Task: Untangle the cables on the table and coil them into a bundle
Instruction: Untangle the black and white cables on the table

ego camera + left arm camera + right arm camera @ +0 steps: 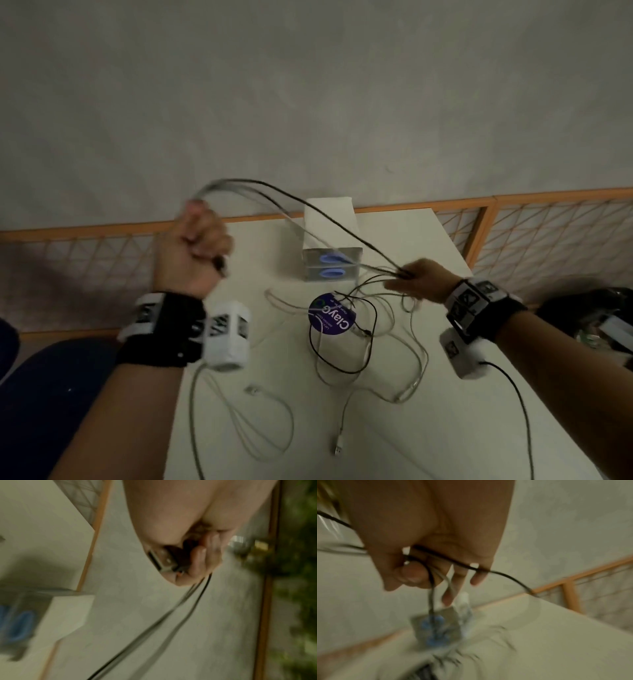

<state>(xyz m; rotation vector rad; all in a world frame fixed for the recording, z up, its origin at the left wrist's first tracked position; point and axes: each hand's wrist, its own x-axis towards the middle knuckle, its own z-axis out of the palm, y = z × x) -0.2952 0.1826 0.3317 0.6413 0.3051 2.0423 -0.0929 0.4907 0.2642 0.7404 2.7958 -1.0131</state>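
Several thin black and white cables [346,346] lie tangled on the white table [472,428]. My left hand [198,243] is raised above the table's left edge as a fist, gripping a bunch of cable strands [274,195] that arch over to my right hand [407,279]. In the left wrist view the left hand [193,561] curls round a USB plug [163,561], with dark cables [171,615] trailing away. The right hand [426,572] pinches black and white cables [436,561] between thumb and fingers above the table's right side.
A white box [330,236] with blue glowing ovals stands at the table's far side. A round purple label [330,317] lies among the cables. Orange-framed mesh fencing [548,226] runs behind. Dark clutter [603,322] sits at right. A blue seat [51,394] is at lower left.
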